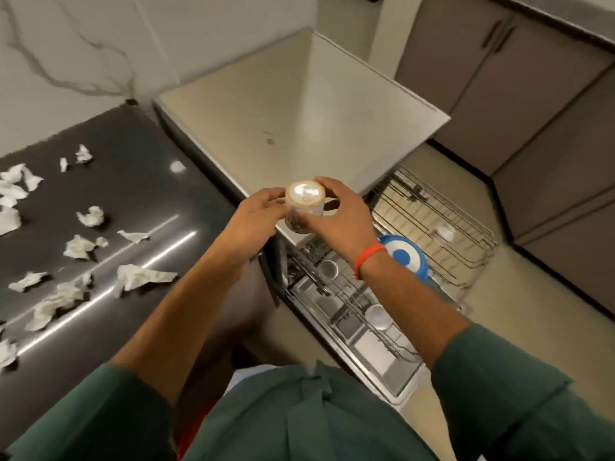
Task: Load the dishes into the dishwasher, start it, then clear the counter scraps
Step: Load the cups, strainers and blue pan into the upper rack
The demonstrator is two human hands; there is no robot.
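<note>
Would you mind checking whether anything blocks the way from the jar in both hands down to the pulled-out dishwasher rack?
Nothing visible does. Both the left hand and right hand hold the jar above the rack's near corner; the blue plate stands in the rack, with bare wire beyond it.

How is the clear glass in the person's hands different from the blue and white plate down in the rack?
The clear glass tumbler is tall and see-through, held up by both hands; the round blue and white plate is flat, opaque and already sits in the pulled-out wire rack. Both are dishes for the dishwasher.
</note>
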